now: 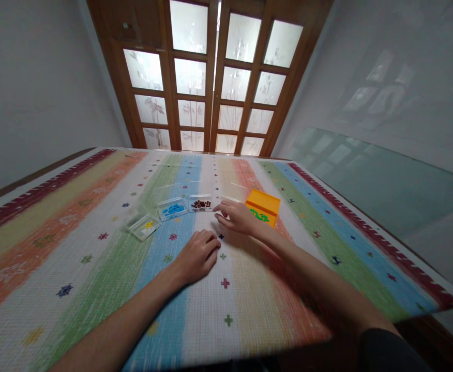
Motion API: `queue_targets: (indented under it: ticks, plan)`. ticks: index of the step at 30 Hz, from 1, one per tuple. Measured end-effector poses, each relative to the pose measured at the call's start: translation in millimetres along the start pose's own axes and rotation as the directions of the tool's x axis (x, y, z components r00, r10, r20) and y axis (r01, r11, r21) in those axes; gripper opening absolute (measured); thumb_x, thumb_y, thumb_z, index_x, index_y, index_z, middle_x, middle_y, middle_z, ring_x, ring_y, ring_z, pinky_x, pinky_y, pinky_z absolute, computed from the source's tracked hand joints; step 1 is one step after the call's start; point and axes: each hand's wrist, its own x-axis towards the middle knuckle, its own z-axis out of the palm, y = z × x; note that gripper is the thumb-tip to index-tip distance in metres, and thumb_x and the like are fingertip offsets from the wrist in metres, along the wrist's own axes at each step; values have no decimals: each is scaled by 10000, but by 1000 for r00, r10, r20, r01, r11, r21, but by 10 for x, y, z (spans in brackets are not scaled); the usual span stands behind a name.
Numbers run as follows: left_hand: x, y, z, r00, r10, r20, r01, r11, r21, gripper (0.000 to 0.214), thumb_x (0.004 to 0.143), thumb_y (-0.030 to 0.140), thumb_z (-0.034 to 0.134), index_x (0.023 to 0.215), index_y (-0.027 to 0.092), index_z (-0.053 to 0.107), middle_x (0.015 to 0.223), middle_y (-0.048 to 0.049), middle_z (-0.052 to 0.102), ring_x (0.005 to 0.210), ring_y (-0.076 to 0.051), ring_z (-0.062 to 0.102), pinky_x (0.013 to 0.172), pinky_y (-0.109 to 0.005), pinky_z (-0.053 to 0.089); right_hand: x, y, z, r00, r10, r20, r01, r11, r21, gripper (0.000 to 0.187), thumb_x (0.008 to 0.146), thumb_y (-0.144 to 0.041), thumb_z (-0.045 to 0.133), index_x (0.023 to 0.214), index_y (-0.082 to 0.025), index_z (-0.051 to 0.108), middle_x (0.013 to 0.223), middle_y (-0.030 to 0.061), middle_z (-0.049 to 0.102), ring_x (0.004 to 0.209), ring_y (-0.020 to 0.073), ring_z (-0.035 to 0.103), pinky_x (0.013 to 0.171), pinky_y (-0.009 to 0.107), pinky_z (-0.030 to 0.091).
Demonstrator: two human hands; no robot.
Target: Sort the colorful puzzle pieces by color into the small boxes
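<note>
My left hand (199, 254) rests on the striped tablecloth with its fingers curled in; whatever it may hold is hidden. My right hand (237, 217) hovers just right of a clear box of dark brown pieces (201, 204), thumb and fingers slightly apart, nothing visible between them. Behind this hand the edge of another clear box (230, 199) shows, its inside mostly covered. To the left stand a clear box of blue pieces (174, 209) and a clear box with a few yellow pieces (148, 226). An orange box (263, 199) with green pieces (259, 215) lies open, partly behind my right wrist.
The boxes form a curved row on the striped tablecloth (133, 268), with raised clear lids behind several of them. Wooden doors with glass panes (211, 77) stand beyond the table. A pale glass sheet (381, 170) is along the right wall.
</note>
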Motion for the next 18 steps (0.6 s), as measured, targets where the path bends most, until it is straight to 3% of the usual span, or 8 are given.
queue_targets:
  ticks: [5,10,18]
  plan:
    - [-4,-7,10,1000,1,-9,-1,1000,2,149,940,148,509,976,175,651,988,-88,651,928,-239,585,853,-400,480,-511,-34,-14,998,-56,13,55,998,42,145,948,-214,579,990,-165,709,866,51,680,683,139,558,617,257,343]
    - [-6,-5,19,1000,-1,-21,1,1000,-6,157,943,143,502,969,175,654,982,-85,652,929,-238,589,848,-395,482,-892,-142,41,1000,10,-12,-10,997,75,191,967,-184,519,910,-174,701,842,49,653,694,144,550,622,265,363]
    - [-11,-27,27,1000,-10,-8,10,1000,-18,177,959,158,481,979,172,657,989,-91,656,941,-243,596,853,-408,487,-996,-135,150,997,17,-73,-13,999,51,174,958,-182,522,933,-177,694,848,57,654,712,160,572,627,271,399]
